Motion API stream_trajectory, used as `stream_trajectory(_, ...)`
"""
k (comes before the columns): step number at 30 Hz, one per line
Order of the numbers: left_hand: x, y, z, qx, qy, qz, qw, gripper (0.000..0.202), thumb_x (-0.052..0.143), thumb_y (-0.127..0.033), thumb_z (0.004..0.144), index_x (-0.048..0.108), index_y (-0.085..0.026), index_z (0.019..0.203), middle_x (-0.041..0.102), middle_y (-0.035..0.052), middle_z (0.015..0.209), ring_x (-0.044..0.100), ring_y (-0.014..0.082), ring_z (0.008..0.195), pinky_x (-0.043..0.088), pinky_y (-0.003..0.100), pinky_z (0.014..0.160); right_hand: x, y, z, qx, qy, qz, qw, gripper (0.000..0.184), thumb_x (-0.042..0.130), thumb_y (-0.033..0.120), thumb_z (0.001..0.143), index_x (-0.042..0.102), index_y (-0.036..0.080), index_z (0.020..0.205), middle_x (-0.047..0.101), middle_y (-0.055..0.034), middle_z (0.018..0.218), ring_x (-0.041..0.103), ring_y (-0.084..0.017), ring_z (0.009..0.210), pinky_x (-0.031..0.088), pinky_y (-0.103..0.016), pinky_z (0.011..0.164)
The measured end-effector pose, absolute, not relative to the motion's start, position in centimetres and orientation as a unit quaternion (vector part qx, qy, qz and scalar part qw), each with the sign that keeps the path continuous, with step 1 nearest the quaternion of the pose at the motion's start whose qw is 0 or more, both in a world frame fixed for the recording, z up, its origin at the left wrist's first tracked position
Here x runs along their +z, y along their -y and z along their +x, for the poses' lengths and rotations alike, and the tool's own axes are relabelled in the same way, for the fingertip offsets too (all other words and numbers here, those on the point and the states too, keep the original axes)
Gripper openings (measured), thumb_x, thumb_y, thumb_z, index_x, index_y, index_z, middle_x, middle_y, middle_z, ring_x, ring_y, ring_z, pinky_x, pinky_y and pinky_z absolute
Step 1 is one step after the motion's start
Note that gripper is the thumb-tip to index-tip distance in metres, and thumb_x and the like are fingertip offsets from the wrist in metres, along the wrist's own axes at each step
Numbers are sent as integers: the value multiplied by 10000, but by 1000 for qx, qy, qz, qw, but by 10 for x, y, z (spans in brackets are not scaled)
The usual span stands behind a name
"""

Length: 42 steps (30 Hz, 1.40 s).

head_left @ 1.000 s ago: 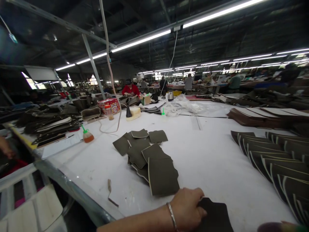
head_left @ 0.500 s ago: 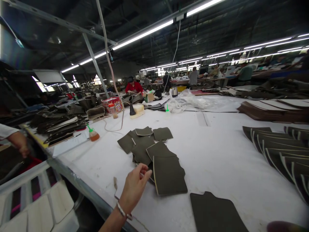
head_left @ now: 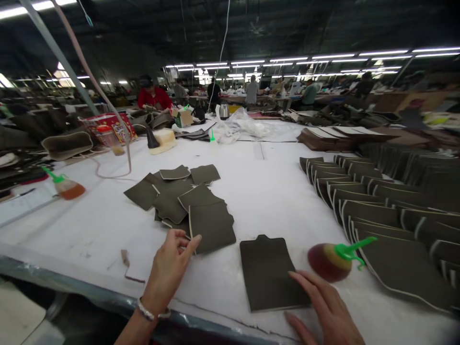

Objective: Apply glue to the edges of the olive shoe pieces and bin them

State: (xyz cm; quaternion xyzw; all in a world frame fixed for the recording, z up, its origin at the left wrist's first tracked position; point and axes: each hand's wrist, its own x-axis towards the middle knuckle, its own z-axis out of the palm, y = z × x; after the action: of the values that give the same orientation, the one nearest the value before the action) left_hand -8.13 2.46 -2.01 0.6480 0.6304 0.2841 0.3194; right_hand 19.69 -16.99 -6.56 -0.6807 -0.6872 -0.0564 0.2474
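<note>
Over the left part of the white table lies a loose pile of dark olive leather-like pieces (head_left: 170,201). At its near end, the thumb of my left hand (head_left: 168,263) touches the lower left edge of the top piece (head_left: 212,227); its fingers are loosely curled, with a gap to the thumb. A single dark piece with a notched top edge (head_left: 268,273) lies flat in front of me. My right hand (head_left: 325,306) is at that piece's lower right corner, thumb and fingers apart, fingertips by its right edge. Beside it sits a squeeze bottle of reddish-amber liquid with a green spout (head_left: 330,261).
Overlapping rows of dark pieces (head_left: 377,211) fill the right side, with brown stacked pieces (head_left: 327,139) behind. Another green-spouted bottle (head_left: 70,188) stands at left. Clear plastic (head_left: 244,124) lies at the back. A person in red (head_left: 154,98) sits across the table.
The view has swung right and down. My right hand has come into view at the single dark piece. My left hand's thumb now overlaps the edge of the pile's top piece.
</note>
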Motion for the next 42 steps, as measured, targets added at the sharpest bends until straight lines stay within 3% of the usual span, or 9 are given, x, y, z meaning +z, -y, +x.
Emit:
stream_trajectory(5, -14, 12, -71, 388, -632, 643, 191, 414, 544, -571, 821, 491, -225, 1042, 640, 10, 818, 595, 186, 654, 466, 298, 579, -53, 165, 190, 10, 669, -702, 242, 493, 481, 264, 914, 333, 260, 1384, 403, -98, 1362, 413, -288, 1254, 437, -458, 1000)
stream_trajectory(9, -9, 32, -41, 349, -485, 774, 212, 200, 491, -360, 907, 569, -226, 1033, 641, 42, 937, 600, 184, 773, 496, 301, 670, -57, 165, 186, 52, 645, -710, 277, 450, 446, 248, 941, 326, 257, 1374, 369, -86, 1376, 387, -246, 1280, 409, -414, 1046)
stream_trajectory(13, -9, 20, 8, 228, -358, 870, 251, 422, 558, -215, 857, 510, -185, 1274, 586, 92, 1238, 518, 235, 1135, 425, 369, 977, -63, 166, 185, 45, 614, -722, 315, 462, 445, 262, 951, 309, 256, 1393, 324, -87, 1417, 363, -241, 1311, 386, -411, 1069)
stream_trajectory(18, -12, 1, 47, 85, -365, 896, 239, 554, 685, -271, 764, 517, -170, 1282, 631, 106, 1123, 556, 278, 1047, 412, 391, 915, -59, 178, 179, 111, 525, -741, 403, 449, 468, 322, 950, 336, 283, 1377, 420, -67, 1381, 459, -243, 1252, 409, -405, 1046)
stream_trajectory(23, -20, 1, 41, 63, -397, 847, 348, 226, 681, -258, 722, 623, -209, 935, 623, 13, 808, 580, 201, 765, 385, 284, 656, -53, 181, 165, 314, 308, -672, 595, 485, 570, 424, 894, 390, 269, 1316, 501, -90, 1328, 585, -249, 1112, 453, -379, 969)
stream_trajectory(26, -25, 3, 29, 115, -416, 778, 457, 137, 642, -294, 728, 545, -200, 709, 560, -17, 648, 554, 179, 669, 359, 265, 597, -48, 174, 161, 377, 242, -594, 669, 547, 620, 435, 859, 365, 246, 1304, 574, -113, 1237, 591, -263, 1091, 471, -386, 918)
stream_trajectory(31, -29, 8, 8, 186, -358, 593, 697, 341, 683, -477, 710, 528, -184, 789, 657, 19, 731, 616, 194, 725, 434, 263, 635, -36, 164, 159, 459, 187, -509, 704, 497, 629, 399, 885, 389, 230, 1286, 612, -110, 1194, 615, -264, 1035, 511, -357, 784)
stream_trajectory(36, -32, 14, -3, 203, -362, 529, 740, 379, 726, -478, 716, 512, -182, 816, 687, 7, 723, 619, 152, 664, 442, 235, 617, -31, 158, 156, 490, 196, -482, 699, 414, 707, 378, 839, 535, 193, 1167, 636, -109, 1148, 628, -270, 993, 517, -351, 742)
stream_trajectory(42, -27, 20, -7, 193, -361, 480, 775, 372, 718, -434, 754, 511, -173, 921, 710, 40, 784, 648, 170, 706, 468, 251, 660, -25, 156, 155, 500, 197, -474, 697, 408, 737, 348, 802, 571, 197, 1142, 653, -96, 1106, 640, -262, 952, 522, -355, 739)
